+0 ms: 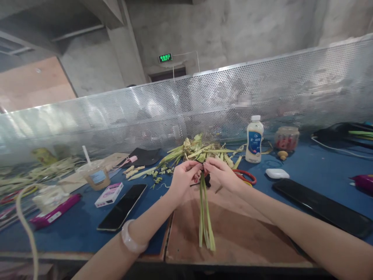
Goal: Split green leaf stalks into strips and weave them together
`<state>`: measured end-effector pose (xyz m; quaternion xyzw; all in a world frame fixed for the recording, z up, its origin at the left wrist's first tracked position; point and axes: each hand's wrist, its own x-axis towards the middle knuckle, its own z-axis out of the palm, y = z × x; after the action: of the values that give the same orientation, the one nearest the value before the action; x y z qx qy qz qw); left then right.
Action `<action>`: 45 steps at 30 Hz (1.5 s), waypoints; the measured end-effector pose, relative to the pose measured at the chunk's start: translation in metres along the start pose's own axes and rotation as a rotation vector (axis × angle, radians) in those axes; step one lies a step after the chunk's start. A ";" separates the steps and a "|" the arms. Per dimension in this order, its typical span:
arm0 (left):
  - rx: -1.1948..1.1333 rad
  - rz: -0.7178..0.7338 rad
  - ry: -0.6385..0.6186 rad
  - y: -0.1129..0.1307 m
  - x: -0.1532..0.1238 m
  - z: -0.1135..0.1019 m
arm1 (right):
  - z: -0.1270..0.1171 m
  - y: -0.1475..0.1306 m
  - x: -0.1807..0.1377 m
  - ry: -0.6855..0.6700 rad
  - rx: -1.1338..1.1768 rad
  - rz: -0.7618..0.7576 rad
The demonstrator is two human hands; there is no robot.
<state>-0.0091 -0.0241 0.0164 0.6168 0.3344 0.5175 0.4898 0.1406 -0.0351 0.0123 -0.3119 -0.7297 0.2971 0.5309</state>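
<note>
My left hand (184, 177) and my right hand (222, 174) meet above a brown board (241, 233), fingertips pinched together. Between them is the top end of a bundle of long green leaf strips (204, 214), which hangs down toward me over the board. Exactly how the fingers grip the strips is partly hidden. A small black thing (207, 180) shows just behind the bundle. Beyond my hands lies a heap of pale green leaves (196, 146). Small knotted green pieces (159, 177) are scattered to its left. Red-handled scissors (247, 177) lie beside my right wrist.
On the blue tabletop, left, are a phone (124, 206), a small box (109, 194) and a drink cup (96, 175). To the right stand a white bottle (254, 142) and a jar (287, 139), near a long black case (320, 206). A perforated metal screen (116, 116) closes the back.
</note>
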 end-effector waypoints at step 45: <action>-0.265 -0.034 -0.090 -0.016 0.002 -0.002 | 0.011 0.015 -0.005 0.263 0.149 0.071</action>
<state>-0.0092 -0.0169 0.0013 0.5636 0.2509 0.5207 0.5902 0.1333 -0.0310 -0.0046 -0.3333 -0.6183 0.3255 0.6330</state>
